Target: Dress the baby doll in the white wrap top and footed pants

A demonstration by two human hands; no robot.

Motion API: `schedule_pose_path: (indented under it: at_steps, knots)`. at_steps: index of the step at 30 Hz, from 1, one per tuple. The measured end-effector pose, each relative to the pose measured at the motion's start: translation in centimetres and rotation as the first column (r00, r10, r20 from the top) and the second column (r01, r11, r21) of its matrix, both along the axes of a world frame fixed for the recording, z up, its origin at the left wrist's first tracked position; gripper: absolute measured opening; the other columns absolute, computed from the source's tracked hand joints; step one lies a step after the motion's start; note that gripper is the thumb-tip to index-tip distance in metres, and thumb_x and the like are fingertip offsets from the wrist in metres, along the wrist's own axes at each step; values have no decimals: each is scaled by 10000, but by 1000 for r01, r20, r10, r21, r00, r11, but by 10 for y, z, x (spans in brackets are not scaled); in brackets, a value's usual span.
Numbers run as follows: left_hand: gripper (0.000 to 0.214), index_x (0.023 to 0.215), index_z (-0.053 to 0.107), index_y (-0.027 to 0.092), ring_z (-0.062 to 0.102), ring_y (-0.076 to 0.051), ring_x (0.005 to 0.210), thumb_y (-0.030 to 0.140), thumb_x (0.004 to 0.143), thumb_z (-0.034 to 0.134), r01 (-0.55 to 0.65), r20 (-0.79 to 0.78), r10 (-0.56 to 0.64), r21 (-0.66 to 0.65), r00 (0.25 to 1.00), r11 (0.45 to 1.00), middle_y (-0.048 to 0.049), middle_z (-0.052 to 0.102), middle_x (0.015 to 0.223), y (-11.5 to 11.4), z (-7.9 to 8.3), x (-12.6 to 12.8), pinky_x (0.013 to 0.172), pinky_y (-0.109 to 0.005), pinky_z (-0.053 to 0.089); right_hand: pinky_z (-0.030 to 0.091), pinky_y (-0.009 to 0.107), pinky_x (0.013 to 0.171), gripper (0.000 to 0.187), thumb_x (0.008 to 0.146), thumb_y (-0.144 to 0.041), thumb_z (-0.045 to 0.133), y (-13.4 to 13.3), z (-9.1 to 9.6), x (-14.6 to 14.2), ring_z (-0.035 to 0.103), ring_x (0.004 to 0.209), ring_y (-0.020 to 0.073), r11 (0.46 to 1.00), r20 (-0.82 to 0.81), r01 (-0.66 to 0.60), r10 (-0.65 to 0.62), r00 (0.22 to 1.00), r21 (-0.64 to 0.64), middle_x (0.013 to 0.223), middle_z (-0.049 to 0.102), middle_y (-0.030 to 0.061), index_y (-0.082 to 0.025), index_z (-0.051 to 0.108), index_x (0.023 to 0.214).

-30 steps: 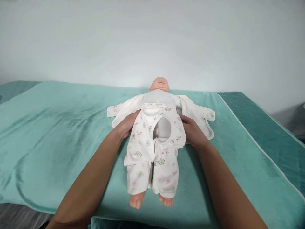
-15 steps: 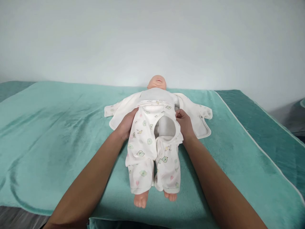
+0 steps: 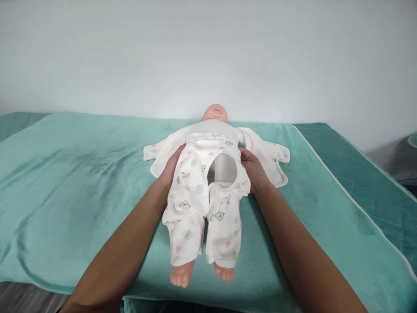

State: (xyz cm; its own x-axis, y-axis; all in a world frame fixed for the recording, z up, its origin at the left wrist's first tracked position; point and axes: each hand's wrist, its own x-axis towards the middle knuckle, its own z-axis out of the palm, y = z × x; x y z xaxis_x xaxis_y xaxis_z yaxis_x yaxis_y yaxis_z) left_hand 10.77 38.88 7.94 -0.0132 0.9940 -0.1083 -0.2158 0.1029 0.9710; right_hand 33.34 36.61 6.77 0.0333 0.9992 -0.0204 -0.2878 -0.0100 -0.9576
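Observation:
A baby doll [image 3: 214, 114] lies on its back, feet toward me, in white baby pants [image 3: 192, 187] printed with small animals. The pants have a round crotch opening, and their waistband lies across the doll's belly. Under the doll a white baby jacket [image 3: 265, 158] is spread open, its sleeves out to both sides. My left hand [image 3: 173, 167] is closed on the left side of the pants near the hip, its fingertips hidden behind the cloth. On the other side my right hand [image 3: 253, 168] grips the pants at the hip with bent fingers, partly hidden.
A turquoise blanket [image 3: 71, 182] covers the table, with some creases on the left. A darker green cover [image 3: 368, 174] shows at the right beyond the blanket's pale edge. The white wall [image 3: 208, 52] stands right behind the doll's head.
The doll's legs and the lower pants have swung to the left. Both my hands have shifted slightly along the pants' sides and stay at the hips.

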Motion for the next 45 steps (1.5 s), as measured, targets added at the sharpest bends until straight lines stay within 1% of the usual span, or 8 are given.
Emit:
schedule_pose_path:
  at_steps: [7, 13, 20, 27, 31, 35, 40, 45]
  knots:
    - [233, 1023, 720, 246, 650, -285, 1251, 367, 863, 601, -75, -55, 76, 18, 996, 997, -51, 778, 1075, -1, 12, 2, 1034, -371, 557, 549, 379, 698, 285, 576, -194, 764, 1, -5, 3, 703, 826, 250, 996, -64, -31, 26, 998, -78, 725, 727, -6, -246, 700, 848]
    - [357, 1040, 733, 247, 612, -324, 1294, 529, 831, 670, 4, -73, -1, 42, 997, 999, -70, 779, 1014, -5, 6, -1, 1066, -406, 541, 511, 346, 680, 221, 615, -237, 677, 2, -5, 5, 681, 795, 236, 994, -19, -17, 15, 1000, -109, 710, 713, 3, -237, 693, 836]
    - [434, 1013, 752, 259, 673, -355, 1164, 638, 825, 653, 151, 46, -146, -127, 988, 980, -83, 779, 993, -4, -5, 0, 975, -484, 572, 510, 364, 705, 124, 739, -359, 642, 3, -4, 3, 622, 794, 233, 997, 106, 28, -20, 994, -73, 730, 684, 8, -246, 591, 739]
    - [308, 1014, 743, 224, 644, -256, 1157, 486, 874, 664, 125, -129, -117, 57, 985, 991, -28, 758, 1094, -3, -4, -4, 1033, -343, 509, 500, 368, 746, 271, 709, -439, 739, -4, -5, -2, 638, 810, 221, 994, 174, 113, -109, 979, -11, 848, 723, 7, -249, 652, 882]
    - [337, 1065, 733, 225, 672, -256, 1100, 495, 875, 662, 215, -15, -215, -7, 977, 977, -35, 765, 1018, -1, -7, -4, 994, -362, 540, 501, 401, 827, 287, 688, -418, 786, -2, -9, 1, 641, 877, 240, 995, 318, 96, -101, 943, 31, 915, 742, 21, -240, 685, 890]
    - [427, 1059, 739, 238, 705, -294, 1059, 599, 846, 660, 216, 66, -208, -148, 976, 965, -71, 771, 925, 2, -9, -4, 929, -404, 583, 494, 446, 907, 331, 690, -421, 814, -5, -5, 3, 652, 952, 283, 996, 416, 8, -43, 908, 86, 981, 756, 29, -255, 720, 961]
    - [493, 1071, 745, 248, 702, -305, 1088, 664, 821, 660, 241, 96, -225, -199, 970, 950, -80, 774, 944, 0, -6, -5, 949, -399, 578, 486, 451, 968, 379, 688, -394, 838, -13, 3, 1, 630, 1103, 311, 984, 421, -36, -42, 906, 177, 1117, 751, 32, -284, 728, 1034]
    - [466, 1044, 752, 270, 680, -324, 1114, 667, 822, 650, 171, 15, -172, -190, 985, 967, -69, 764, 932, -5, -3, -5, 915, -392, 579, 508, 446, 929, 347, 716, -423, 813, -12, 1, -1, 658, 1053, 303, 992, 328, -34, -7, 945, 120, 1082, 759, 32, -282, 743, 1024]
